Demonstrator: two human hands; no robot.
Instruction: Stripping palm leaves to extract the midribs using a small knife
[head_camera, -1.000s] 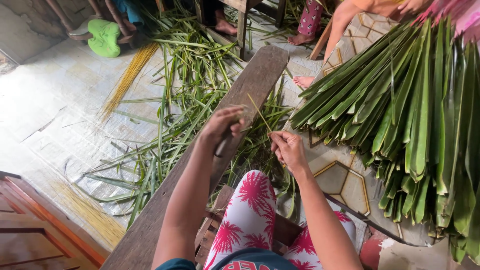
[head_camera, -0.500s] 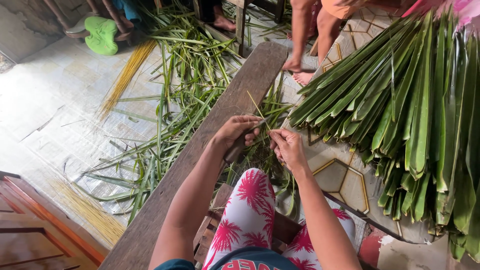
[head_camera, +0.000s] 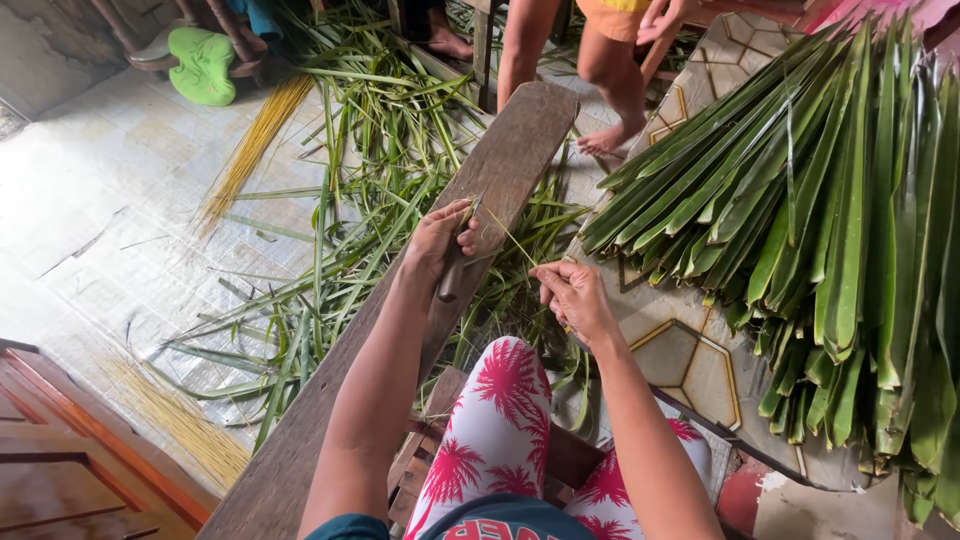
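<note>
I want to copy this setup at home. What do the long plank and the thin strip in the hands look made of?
The plank looks like bare, weathered wood: brown, matte, with visible grain. The strip held between the left hand and right hand looks like a pale leaf rib, probably palm.

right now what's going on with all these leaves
A seated person works over a long wooden plank. Their left hand grips a knife, blade against a thin leaf midrib that the right hand pinches taut. Stripped green leaf scraps litter the floor, uncut palm leaves lie stacked on the right, and another person's bare legs stand beyond.
</note>
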